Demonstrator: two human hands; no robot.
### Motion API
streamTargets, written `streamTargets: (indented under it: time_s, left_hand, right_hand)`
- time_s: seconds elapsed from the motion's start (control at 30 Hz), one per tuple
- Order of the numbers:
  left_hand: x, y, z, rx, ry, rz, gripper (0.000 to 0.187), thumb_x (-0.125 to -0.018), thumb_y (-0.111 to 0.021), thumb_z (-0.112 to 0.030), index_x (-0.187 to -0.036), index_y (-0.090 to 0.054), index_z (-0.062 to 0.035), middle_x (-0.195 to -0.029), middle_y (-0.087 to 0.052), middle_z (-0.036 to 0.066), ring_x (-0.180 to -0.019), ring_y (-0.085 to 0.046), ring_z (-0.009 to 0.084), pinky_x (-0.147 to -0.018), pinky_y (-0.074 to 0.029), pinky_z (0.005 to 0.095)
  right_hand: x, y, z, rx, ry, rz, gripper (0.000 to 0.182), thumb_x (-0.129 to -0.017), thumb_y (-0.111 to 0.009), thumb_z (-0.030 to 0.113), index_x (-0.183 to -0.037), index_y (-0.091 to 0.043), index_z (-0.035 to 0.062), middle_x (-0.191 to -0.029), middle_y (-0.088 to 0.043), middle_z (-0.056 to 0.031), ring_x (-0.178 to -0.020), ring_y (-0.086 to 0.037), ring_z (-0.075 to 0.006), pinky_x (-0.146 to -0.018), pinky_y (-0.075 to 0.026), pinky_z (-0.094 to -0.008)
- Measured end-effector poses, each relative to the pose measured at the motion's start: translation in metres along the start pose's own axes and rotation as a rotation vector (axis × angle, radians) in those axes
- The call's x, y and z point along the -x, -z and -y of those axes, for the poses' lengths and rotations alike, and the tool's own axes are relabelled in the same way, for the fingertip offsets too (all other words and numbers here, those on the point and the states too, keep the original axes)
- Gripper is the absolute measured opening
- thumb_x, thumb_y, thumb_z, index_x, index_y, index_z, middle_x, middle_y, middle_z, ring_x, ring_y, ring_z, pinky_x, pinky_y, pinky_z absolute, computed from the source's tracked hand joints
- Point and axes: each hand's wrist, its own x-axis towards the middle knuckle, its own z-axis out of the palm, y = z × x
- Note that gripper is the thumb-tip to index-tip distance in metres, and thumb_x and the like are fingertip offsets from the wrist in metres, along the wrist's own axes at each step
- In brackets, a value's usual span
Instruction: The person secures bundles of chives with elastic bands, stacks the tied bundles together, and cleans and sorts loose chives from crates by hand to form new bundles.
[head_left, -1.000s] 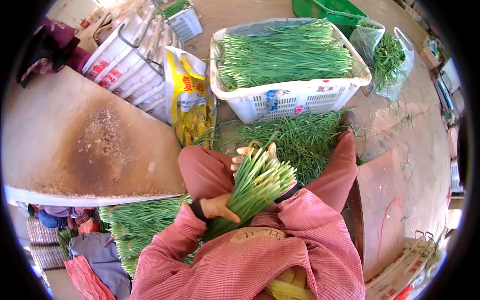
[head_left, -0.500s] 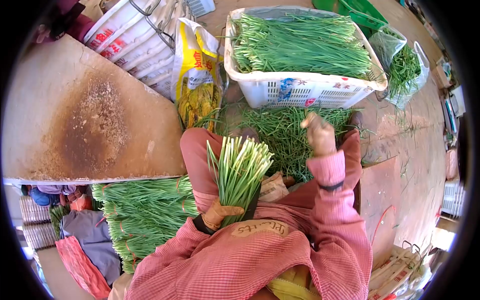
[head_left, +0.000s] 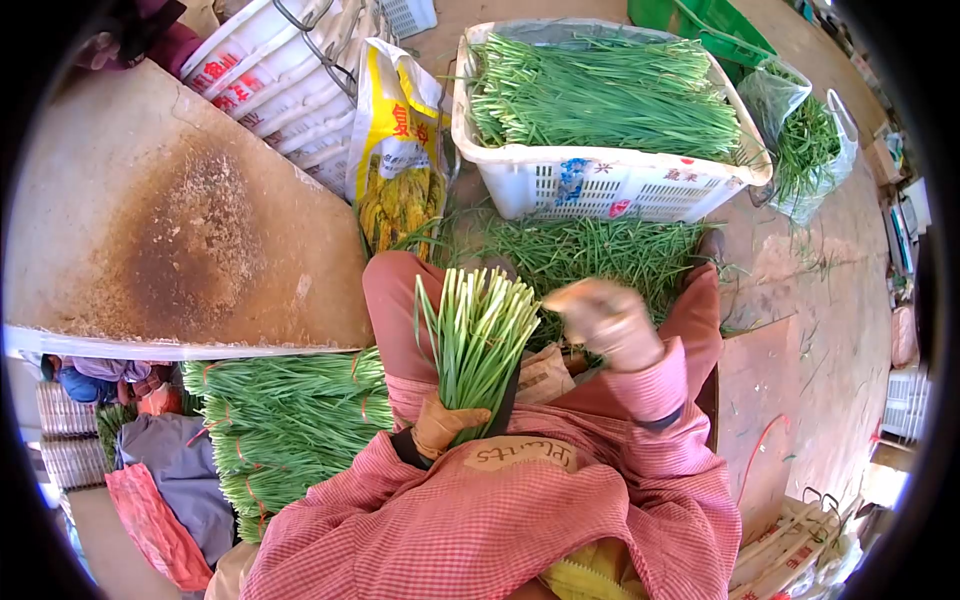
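1. Head cam: left hand (head_left: 447, 425) is wrapped round the lower end of a bunch (head_left: 480, 335) of long greens, held over the lap, pale ends pointing away from the body.
2. Right hand (head_left: 605, 322) is pretty blurry, just right of those pale ends. Honestly can't tell if it's gripping anything.
3. Tied bundles (head_left: 295, 425) are piled left of the lap.
4. Crate (head_left: 610, 185) full of greens sits up front, with loose greens (head_left: 590, 255) on the floor this side of it.
5. Yellow-and-white bag (head_left: 400, 150) is just left of the crate.
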Motion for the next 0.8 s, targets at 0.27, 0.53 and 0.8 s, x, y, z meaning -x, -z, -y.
streamTargets:
  time_s: [0.27,0.53,0.8]
  left_hand:
    - [0.009,-0.004,-0.009,0.021,-0.046,-0.015,0.04,-0.075,-0.065,-0.008,-0.113,-0.05,-0.0035,-0.101,-0.058,0.004,-0.086,-0.055,0.0133,-0.076,-0.045,0.0268]
    - [0.006,0.011,0.014,0.083,-0.05,-0.039,0.032,-0.087,-0.051,-0.024,-0.111,-0.051,-0.0033,-0.097,-0.058,0.003,-0.085,-0.054,0.0128,-0.073,-0.045,0.0268]
    - [0.005,-0.002,0.004,0.099,-0.045,-0.035,0.033,-0.09,-0.044,-0.028,-0.109,-0.053,-0.0021,-0.096,-0.058,0.004,-0.083,-0.054,0.0118,-0.073,-0.044,0.0253]
  right_hand:
    - [-0.014,-0.053,-0.053,0.184,-0.197,-0.013,0.017,-0.077,-0.063,0.026,-0.084,-0.061,0.0103,-0.057,-0.055,-0.0002,-0.042,-0.044,-0.0081,-0.037,-0.038,-0.0199]
    - [-0.017,0.027,0.008,-1.069,-0.132,-0.129,0.019,-0.08,-0.061,0.02,-0.091,-0.056,0.0071,-0.054,-0.045,0.0054,-0.04,-0.036,-0.0032,-0.034,-0.031,-0.0166]
    - [-0.039,-0.008,0.006,1.312,0.104,-0.245,0.089,-0.067,-0.048,0.067,-0.129,-0.036,0.0043,-0.137,-0.026,-0.0183,-0.129,-0.015,-0.0349,-0.102,-0.015,-0.051]
